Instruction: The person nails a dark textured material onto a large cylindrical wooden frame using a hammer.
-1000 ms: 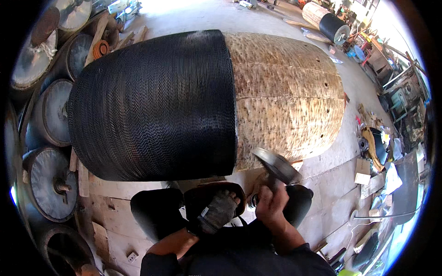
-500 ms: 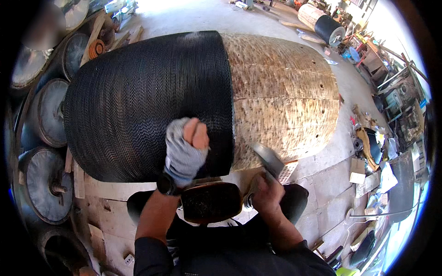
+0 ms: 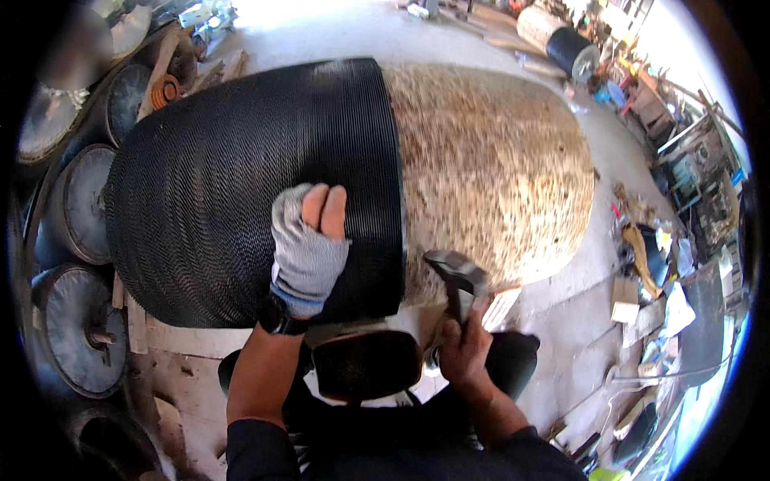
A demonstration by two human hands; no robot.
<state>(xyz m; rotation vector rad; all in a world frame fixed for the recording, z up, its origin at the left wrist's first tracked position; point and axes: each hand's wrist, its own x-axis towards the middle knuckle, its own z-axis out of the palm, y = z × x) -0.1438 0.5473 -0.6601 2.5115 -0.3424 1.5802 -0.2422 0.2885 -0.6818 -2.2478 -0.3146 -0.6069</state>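
In front of me lies a large wooden drum (image 3: 489,168), its left part wrapped in a black ridged covering (image 3: 216,184). The covering's right edge runs around the drum, and bare, pitted wood shows beyond it. My left hand (image 3: 309,248), in a grey glove with some fingertips bare, is closed against the black surface near that edge. Whatever it may grip is hidden. A dark watch (image 3: 277,314) circles that wrist. My bare right hand (image 3: 465,349) is wrapped around a hammer (image 3: 457,274), whose metal head is raised near the wood's lower side.
Below the drum, between my knees, is a dark box-like piece with a pale rim (image 3: 367,367). Several rollers with round metal ends (image 3: 80,333) line the left side. Clutter, including a cardboard box (image 3: 625,301), covers the right. A smaller half-black drum (image 3: 571,50) lies far right.
My left hand has shifted slightly left and up on the black covering. The hammer has turned in my right hand, its head now more upright and further left. The wood looks blurred.
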